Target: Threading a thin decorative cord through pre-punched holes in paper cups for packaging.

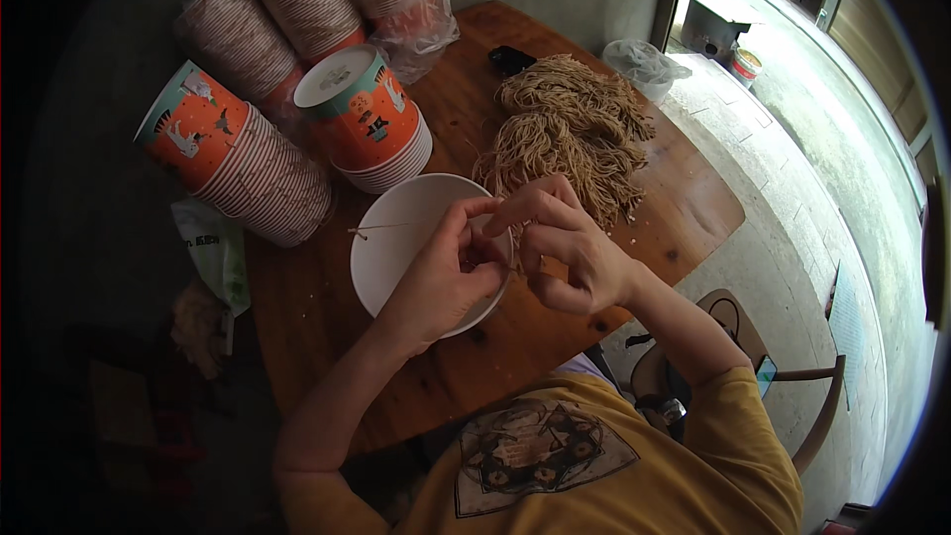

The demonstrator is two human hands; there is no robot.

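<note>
My left hand [451, 272] is closed in a pinch over a round white paper bucket [381, 272] on the table. A thin pale strand [381, 227] runs left from its fingers across the bucket's mouth, with a small knot or thicker bit at its end. Fingertips nearly meeting the left ones, my right hand [570, 253] has its fingers curled in a pinch; what lies between them is too small to make out. Just beyond the hands lies a heaped bundle of tan, string-like strands [570, 134], loosely looped.
Stacked orange-and-green printed paper buckets [371, 119] stand beyond the white one, another leaning stack [233, 159] to their left. Plastic-wrapped stacks [302, 0] lean on the wall. A clear plastic bag [644, 64] sits at the wooden table's [693, 203] far edge. A chair [733, 322] stands right.
</note>
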